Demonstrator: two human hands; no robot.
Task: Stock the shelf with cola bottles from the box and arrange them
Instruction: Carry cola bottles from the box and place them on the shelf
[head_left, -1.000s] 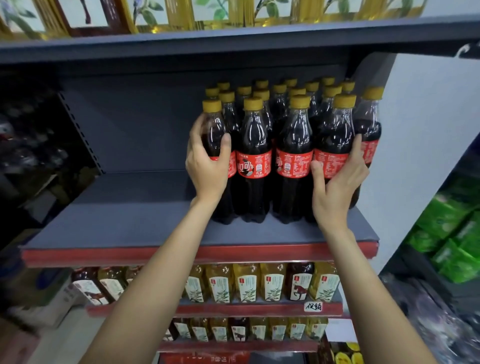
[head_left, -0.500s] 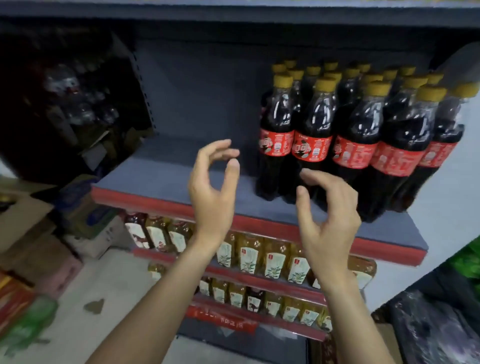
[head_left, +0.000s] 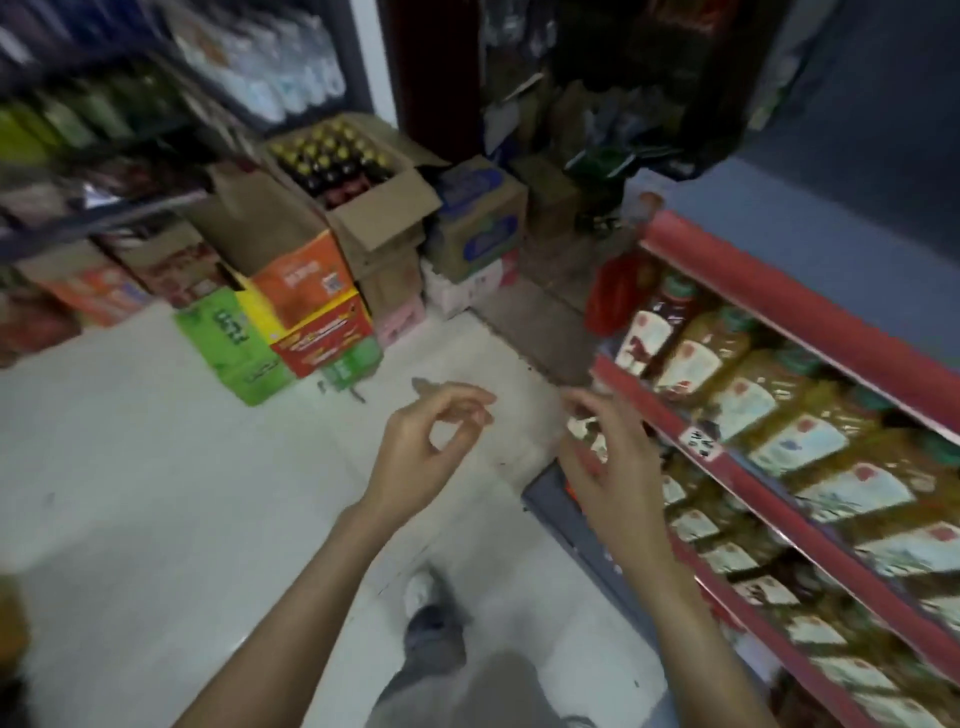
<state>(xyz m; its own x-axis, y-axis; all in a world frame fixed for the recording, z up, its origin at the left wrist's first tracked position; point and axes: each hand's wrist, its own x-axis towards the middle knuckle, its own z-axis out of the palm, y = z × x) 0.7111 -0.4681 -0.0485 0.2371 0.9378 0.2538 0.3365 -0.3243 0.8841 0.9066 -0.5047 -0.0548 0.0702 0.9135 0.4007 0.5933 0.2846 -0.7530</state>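
Both hands hang empty over the pale floor (head_left: 130, 493), fingers loosely curled: left hand (head_left: 423, 449), right hand (head_left: 615, 467). Well beyond them, the open box (head_left: 384, 218) holds cola bottles (head_left: 332, 161) upright, long axes vertical, yellow caps up.

Pale floor (head_left: 156, 493) under stacked cartons (head_left: 306, 291).

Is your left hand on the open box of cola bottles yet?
Apart. In the head view the left hand hangs empty over bare floor, while the open box of cola bottles sits farther back, with floor between them.
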